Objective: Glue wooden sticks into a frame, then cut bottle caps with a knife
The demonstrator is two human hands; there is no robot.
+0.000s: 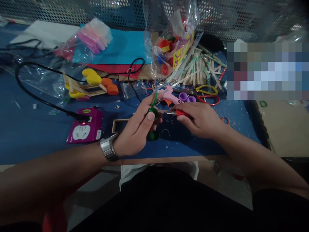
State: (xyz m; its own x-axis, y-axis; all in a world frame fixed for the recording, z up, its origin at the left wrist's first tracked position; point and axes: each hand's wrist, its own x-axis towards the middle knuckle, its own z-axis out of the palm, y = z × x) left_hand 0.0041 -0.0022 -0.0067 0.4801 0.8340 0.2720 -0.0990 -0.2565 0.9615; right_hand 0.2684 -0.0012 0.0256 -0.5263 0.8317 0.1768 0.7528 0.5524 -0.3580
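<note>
One round, smooth green plastic cap (152, 113) sits pinched between your left hand's (136, 132) thumb and fingers; your right hand (199, 119) closes around a tool's red handle (183, 114), its metal end beside the cap, above the blue bench (193, 146). Print elsewhere is too small to read.

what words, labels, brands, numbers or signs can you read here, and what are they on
No text can be read for certain.
Yellow label on the clear bag: marks too blurred to read.
Round green sticker on the purple socket block: too small to read.
White label on the same block: too small to read.
Green marks on the pile of sticks: too blurred to tell whether they are print.
</note>
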